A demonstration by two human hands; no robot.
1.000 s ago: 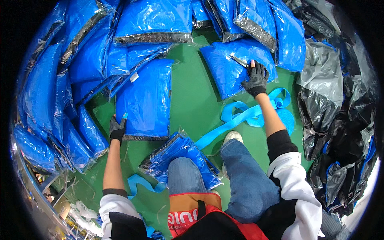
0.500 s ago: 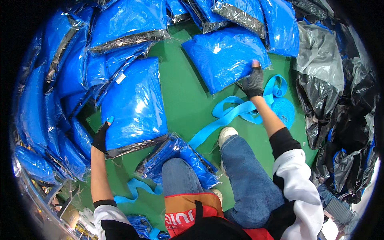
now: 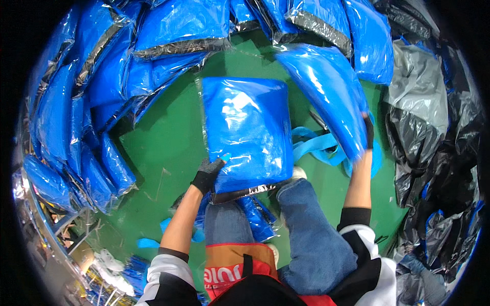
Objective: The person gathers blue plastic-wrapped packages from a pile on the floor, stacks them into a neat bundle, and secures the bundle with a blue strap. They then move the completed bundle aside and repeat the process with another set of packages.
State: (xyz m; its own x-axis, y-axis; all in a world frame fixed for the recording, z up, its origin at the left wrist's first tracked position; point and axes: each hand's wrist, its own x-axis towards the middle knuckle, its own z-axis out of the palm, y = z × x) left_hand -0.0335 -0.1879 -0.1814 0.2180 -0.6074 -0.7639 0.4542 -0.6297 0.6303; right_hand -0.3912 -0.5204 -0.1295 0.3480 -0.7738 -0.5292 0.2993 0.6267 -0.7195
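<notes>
My left hand (image 3: pixel 206 174), in a dark fingerless glove, grips the lower left corner of a flat blue package (image 3: pixel 247 130) in clear plastic. This package is held in front of my knees, its dark edge toward me. My right hand (image 3: pixel 368 130), gloved too and partly hidden, holds a second blue package (image 3: pixel 326 92) by its right side. That one is tilted up and blurred by motion. Below it lies light blue webbing strap (image 3: pixel 314 145), partly covered. Another wrapped blue package (image 3: pixel 258 219) lies by my left knee, half hidden.
Wrapped blue packages (image 3: pixel 178 30) are piled in an arc along the far and left sides. Grey and black plastic-covered bundles (image 3: pixel 418 97) line the right. Green floor (image 3: pixel 153 158) shows between. A metal frame (image 3: pixel 48 229) stands at lower left.
My left hand has brought its package rightward, from beside the left pile to in front of my knees. My right hand has tilted the other package up and shifted it to the right.
</notes>
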